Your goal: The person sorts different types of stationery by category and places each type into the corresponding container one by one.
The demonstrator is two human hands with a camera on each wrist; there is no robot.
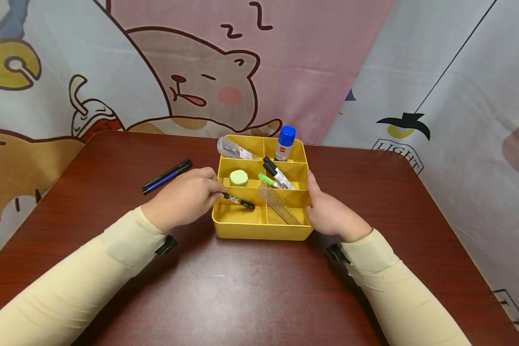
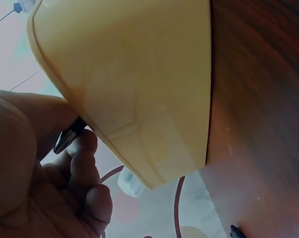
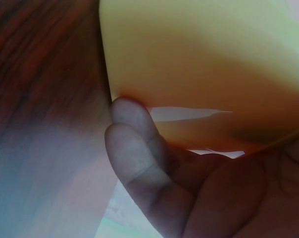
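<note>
A yellow divided storage box [image 1: 264, 232] stands on the table. My left hand [image 1: 188, 196] pinches one end of a black pen [image 1: 240, 201] at the box's left wall; the pen's other end slants down into the front left compartment. In the left wrist view, the pen's dark end [image 2: 70, 135] pokes out between thumb and fingers beside the rim. My right hand [image 1: 335, 213] rests against the box's right wall, its fingers [image 3: 134, 151] touching the outer side. A clear ruler [image 1: 278, 204] leans in the front right compartment.
Other compartments hold a pale green round item [image 1: 239, 178], a black-and-white marker [image 1: 278, 173], a green-capped pen [image 1: 268, 180], a blue-capped glue stick [image 1: 284, 143] and a clear plastic case [image 1: 233, 148]. Black and blue pens [image 1: 167, 176] lie left of the box on the table [image 1: 225, 293].
</note>
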